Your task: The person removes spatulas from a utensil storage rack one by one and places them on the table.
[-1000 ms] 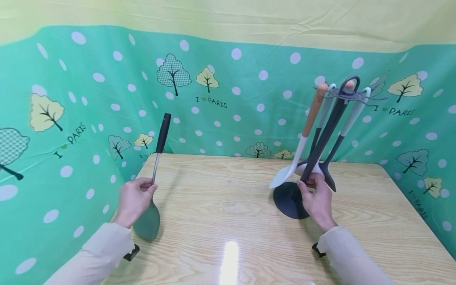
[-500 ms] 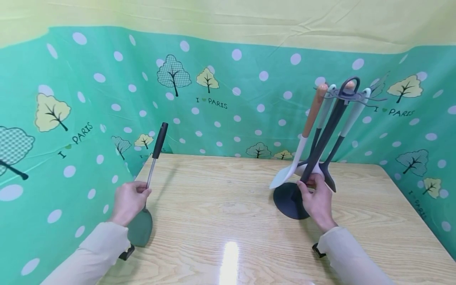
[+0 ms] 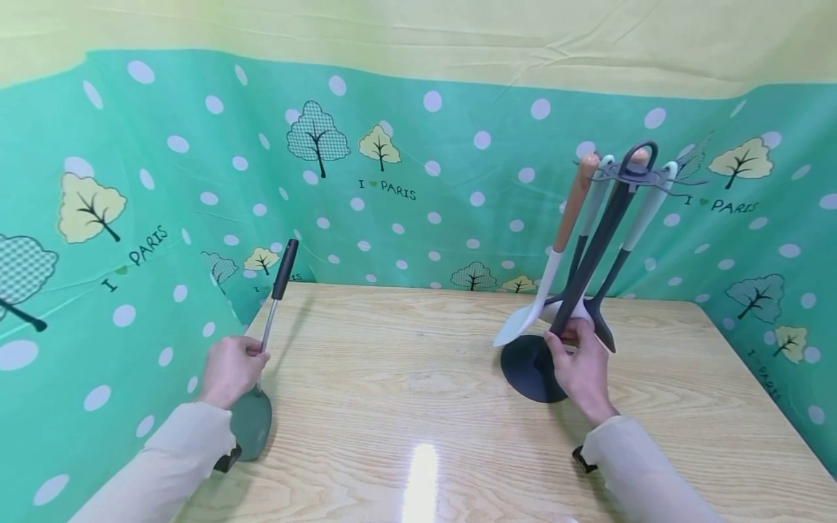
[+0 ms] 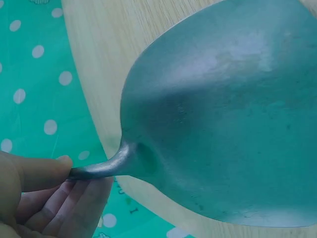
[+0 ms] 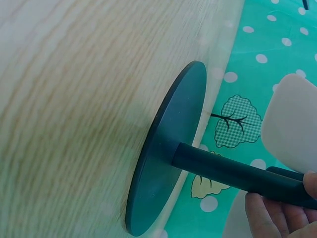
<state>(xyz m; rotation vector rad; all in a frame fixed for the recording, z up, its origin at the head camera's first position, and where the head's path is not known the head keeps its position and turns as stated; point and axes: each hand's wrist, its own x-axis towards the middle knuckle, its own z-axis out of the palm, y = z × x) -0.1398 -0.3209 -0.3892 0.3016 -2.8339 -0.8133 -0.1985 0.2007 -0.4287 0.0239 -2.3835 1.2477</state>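
Note:
On the left, my left hand [image 3: 230,370] pinches the thin metal shaft of a wok spatula [image 3: 251,425]. The spatula's black handle [image 3: 285,269] points up and leans right, with its broad blade below. The left wrist view has that metal blade [image 4: 213,114] large, thumb and fingers on its neck. On the right, my right hand [image 3: 582,369] grips the dark post of a utensil stand [image 3: 600,243] low down, above its round black base [image 5: 168,148]. Whether the spatula's blade touches the table cannot be told.
From the stand's hooked top ring [image 3: 634,173] hang several utensils, among them a brown-handled white turner [image 3: 569,218] and a pale-green-handled dark utensil [image 3: 650,207]. The wooden table [image 3: 392,378] meets a green dotted curtain [image 3: 418,218] at the back and sides.
My left hand has moved slightly left and down with the spatula, and the spatula's handle sits lower. The right hand and the stand have stayed in place.

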